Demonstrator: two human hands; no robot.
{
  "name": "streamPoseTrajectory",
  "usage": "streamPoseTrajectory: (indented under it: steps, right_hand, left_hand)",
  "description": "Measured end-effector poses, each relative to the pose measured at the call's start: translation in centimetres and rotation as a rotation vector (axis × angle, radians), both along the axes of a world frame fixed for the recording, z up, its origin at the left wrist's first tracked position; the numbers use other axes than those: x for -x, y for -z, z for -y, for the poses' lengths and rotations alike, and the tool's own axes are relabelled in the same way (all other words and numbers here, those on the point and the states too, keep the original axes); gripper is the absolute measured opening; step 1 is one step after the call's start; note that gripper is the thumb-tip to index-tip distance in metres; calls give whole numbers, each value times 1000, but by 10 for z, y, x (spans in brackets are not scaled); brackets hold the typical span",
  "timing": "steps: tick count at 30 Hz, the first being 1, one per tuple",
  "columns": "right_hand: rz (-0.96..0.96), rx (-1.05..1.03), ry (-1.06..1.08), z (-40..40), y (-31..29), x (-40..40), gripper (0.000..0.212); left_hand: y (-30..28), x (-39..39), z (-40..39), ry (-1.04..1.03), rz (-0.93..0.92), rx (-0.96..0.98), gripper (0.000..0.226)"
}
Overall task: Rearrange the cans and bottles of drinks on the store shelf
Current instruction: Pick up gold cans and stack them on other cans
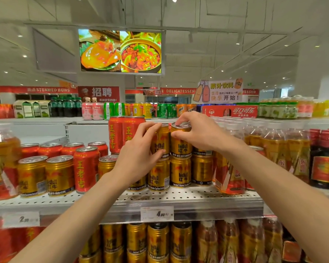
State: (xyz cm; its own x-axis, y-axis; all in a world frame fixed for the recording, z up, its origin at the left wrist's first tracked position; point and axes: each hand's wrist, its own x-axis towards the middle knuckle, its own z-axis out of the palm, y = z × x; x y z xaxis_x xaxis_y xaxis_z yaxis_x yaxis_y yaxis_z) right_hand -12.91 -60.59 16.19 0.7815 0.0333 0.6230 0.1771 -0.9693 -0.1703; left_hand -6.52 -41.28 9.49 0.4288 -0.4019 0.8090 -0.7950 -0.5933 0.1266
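**Two hands steadying stacked gold cans on a store shelf**

While I watch from the head camera, both hands are up at the middle of a perforated white shelf [198,194], working on a double layer of gold Red Bull cans. My left hand [139,158] wraps the upper left gold can [162,141], fingers curled round its far side and thumb pressed on its front. My right hand [199,133] comes in from above on the upper right gold can [180,145], fingertips pinching its rim and thumb against its side. The two cans touch each other and stand on the lower gold cans [179,171]. I judge the grips are meant to square the top pair so they sit true on the lids beneath and face labels forward.

Tall red cans [122,133] stand stacked just behind and to the left, close enough to be knocked. A single red can [85,171] sits among more gold cans [46,175] further left, which looks out of place. Bottled tea [285,149] crowds the right side, leaning near my right forearm, and dark bottles [325,160] stand beyond. A price tag [157,213] hangs on the shelf edge, with more gold cans on the tier below [158,242].
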Motion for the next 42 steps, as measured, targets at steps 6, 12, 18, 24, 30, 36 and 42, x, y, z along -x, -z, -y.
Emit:
streamPoseTrajectory:
  steps: [6, 12, 18, 24, 30, 36, 42]
  right_hand:
    - [35, 134, 43, -4, 5, 1, 46]
    - [14, 268, 96, -4, 4, 5, 50]
    - [46, 121, 56, -3, 15, 5, 39]
    - [96, 67, 38, -2, 22, 1, 47]
    - [153, 52, 42, -2, 29, -5, 49]
    - [102, -5, -6, 7, 27, -5, 51]
    - [117, -16, -2, 5, 31, -3, 51]
  left_hand:
    - [3, -2, -1, 27, 8, 14, 77]
    - [4, -2, -1, 22, 9, 14, 77]
    - [5, -2, -1, 28, 3, 23, 78]
    - [7, -2, 1, 35, 8, 34, 79]
    - [10, -3, 2, 32, 4, 37, 81]
    - [11, -3, 1, 53, -7, 38, 81]
    - [12, -3, 2, 54, -11, 42, 80]
